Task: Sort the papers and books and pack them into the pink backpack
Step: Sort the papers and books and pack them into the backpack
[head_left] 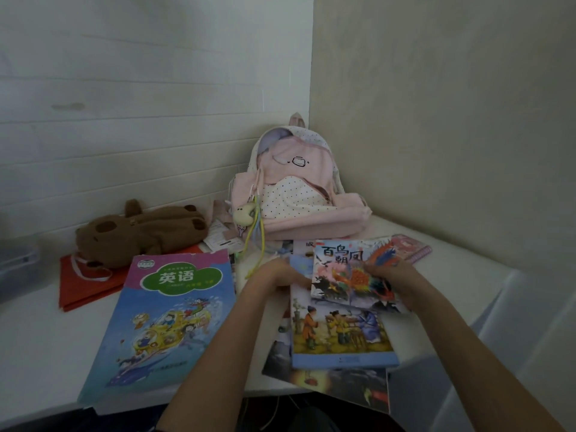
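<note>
Looking at the head cam (only view there is), I'd say this is early days, sorting stage, nothing visibly packed yet. The pink backpack (296,194) stands against the wall corner at the back of the white table (46,338), main zip open at the top, can't see inside so no idea if anything's in there already.

Both hands are on the phoenix picture book (352,272), top of the pile right in front of the bag. Left hand (277,272) grips its left edge, right hand (392,275) has fingers curled over the cover's right side, book looks a bit tilted up. Under it: a blue storybook (339,335) and a dark book (330,385) hanging off the table edge.

Off to the left the big English textbook (165,319) lies flat on its own, maybe already sorted, tbh can't tell.

Hard to read: a pink spiral notebook (411,247) mostly hidden behind the pile, some loose papers (221,238) btw bag and brown plush toy (140,229), which sits on a red folder (84,285).
</note>
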`<action>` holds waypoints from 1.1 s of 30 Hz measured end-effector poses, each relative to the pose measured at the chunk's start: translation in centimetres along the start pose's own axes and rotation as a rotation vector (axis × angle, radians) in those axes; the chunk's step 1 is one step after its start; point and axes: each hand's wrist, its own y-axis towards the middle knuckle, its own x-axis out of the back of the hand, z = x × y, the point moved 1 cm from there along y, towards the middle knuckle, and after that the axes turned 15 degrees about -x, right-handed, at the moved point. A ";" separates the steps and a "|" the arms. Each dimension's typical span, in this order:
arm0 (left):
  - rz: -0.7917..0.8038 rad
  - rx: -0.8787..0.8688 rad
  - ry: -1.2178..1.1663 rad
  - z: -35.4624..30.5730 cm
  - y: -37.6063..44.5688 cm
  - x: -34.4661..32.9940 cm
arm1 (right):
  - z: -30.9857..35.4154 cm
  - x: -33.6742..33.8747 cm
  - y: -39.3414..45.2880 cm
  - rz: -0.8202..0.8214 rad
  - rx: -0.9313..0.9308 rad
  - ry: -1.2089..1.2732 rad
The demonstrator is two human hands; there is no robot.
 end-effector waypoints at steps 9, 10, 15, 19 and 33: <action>-0.511 0.068 -0.034 1.5 -1.2 5.1 | -0.3 1.5 -0.9 -0.045 0.004 -0.118; -0.570 0.077 0.054 1.6 -1.4 6.2 | -0.3 1.8 -0.8 -0.069 0.013 -0.114; -0.578 0.126 0.479 2.6 -2.3 11.3 | -0.3 2.1 -0.5 -0.107 0.002 0.025; -0.440 0.426 0.608 4.3 -2.0 11.8 | 0.3 1.5 -0.2 -0.129 0.052 -0.015; -0.332 -0.206 0.518 1.9 6.4 -0.5 | 1.2 -2.3 2.7 -0.119 0.110 -0.039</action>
